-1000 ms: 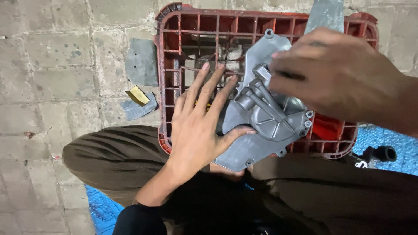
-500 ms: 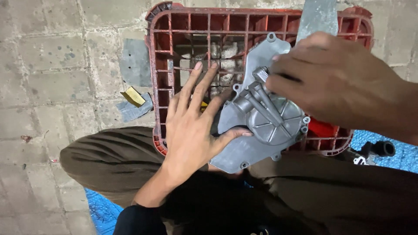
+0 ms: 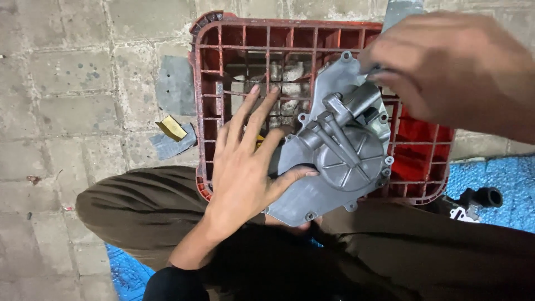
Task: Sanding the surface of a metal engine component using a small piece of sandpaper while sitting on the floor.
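1. The grey cast-metal cover (image 3: 334, 161) I work on is one piece, ribbed, with a round dome, a stubby tube on top and bolt ears round its rim. It lies tilted on one red plastic crate (image 3: 234, 39) turned bottom-up, at the crate's 5 o'clock corner.
2. My left hand (image 3: 248, 167) lies flat with fingers spread, thumb pressing the cover's 9 o'clock edge.
3. My right hand (image 3: 451, 67) is curled at the cover's 1 o'clock; what it pinches I cannot tell.
4. On the paved floor (image 3: 72, 72) at 9 o'clock lie two grey sheet scraps (image 3: 175, 83) and one yellow piece (image 3: 171, 127).
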